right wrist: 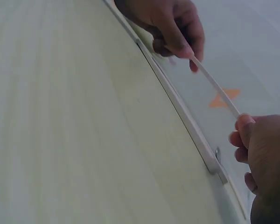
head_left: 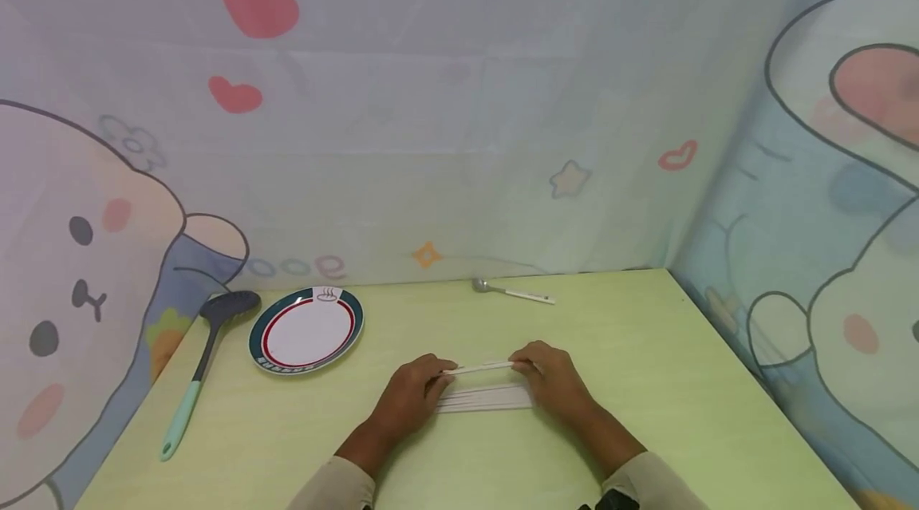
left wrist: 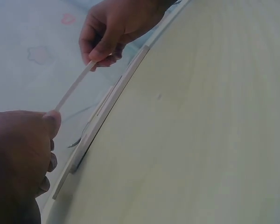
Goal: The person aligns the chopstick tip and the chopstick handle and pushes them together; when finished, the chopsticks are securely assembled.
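Note:
A thin pale stick [head_left: 477, 369] is stretched between the two hands, raised over the table. My left hand [head_left: 411, 397] pinches its left end between thumb and fingers. The other end is pinched by my right hand [head_left: 549, 382]. Beneath it, several similar pale sticks [head_left: 488, 400] lie side by side on the table, their ends partly hidden by the hands. The left wrist view shows the held stick [left wrist: 74, 86] straight and clear of the row below. From the right wrist, the stick [right wrist: 217, 88] again spans thumb to thumb.
A white plate [head_left: 306, 334] with a dark green rim and red ring stands left of the hands. Beyond it lies a dark-headed cooking utensil [head_left: 197, 370] with a mint handle. A small spoon [head_left: 513, 292] with a white handle rests near the back edge, before a printed cloth backdrop [head_left: 445, 135].

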`<action>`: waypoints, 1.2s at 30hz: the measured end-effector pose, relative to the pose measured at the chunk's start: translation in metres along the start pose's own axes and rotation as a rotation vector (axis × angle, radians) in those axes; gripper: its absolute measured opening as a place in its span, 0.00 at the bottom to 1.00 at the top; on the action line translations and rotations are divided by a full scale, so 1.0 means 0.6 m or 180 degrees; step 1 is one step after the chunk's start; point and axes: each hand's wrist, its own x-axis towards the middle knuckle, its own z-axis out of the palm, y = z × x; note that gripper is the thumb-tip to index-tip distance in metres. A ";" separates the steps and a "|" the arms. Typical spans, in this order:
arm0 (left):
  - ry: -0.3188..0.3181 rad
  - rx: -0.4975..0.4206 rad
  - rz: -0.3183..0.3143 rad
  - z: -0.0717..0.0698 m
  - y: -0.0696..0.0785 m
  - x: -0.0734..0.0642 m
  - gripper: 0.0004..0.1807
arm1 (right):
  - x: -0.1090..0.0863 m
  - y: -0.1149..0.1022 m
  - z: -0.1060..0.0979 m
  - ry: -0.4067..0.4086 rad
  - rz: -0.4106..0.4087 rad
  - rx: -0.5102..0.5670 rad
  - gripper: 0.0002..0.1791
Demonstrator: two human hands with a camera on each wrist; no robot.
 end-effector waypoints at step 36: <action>-0.0318 0.0268 -0.0468 -0.009 -0.024 -0.015 0.03 | -0.017 0.026 -0.017 -0.0548 0.0557 0.0253 0.08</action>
